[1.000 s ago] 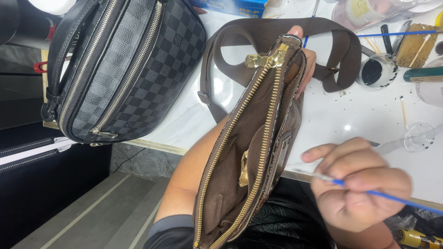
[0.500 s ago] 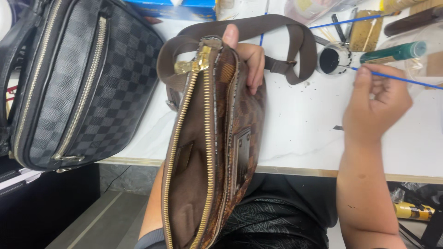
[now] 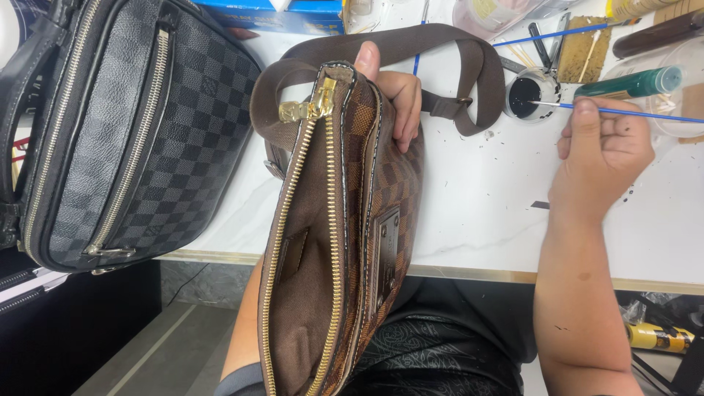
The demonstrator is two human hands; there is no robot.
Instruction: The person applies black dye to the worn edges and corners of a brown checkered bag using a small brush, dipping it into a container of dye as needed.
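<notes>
My left hand (image 3: pixel 392 92) grips the top end of a brown checkered bag (image 3: pixel 334 242), held upright over my lap with its gold zipper open and brown lining showing. The bag's brown strap (image 3: pixel 447 55) loops across the white table. My right hand (image 3: pixel 598 154) pinches a thin blue brush (image 3: pixel 631 112), whose tip reaches into a small round pot of black paint (image 3: pixel 526 95).
A larger grey-black checkered bag (image 3: pixel 125 132) lies at the table's left edge. A teal pen-like tube (image 3: pixel 631 83), a blue box (image 3: pixel 271 15), plastic cups and tools crowd the far side. The white table (image 3: pixel 477 213) has black specks near the pot.
My right hand moved up and away from my lap to the paint pot, bringing the brush tip into it. The brown bag stays in my left hand.
</notes>
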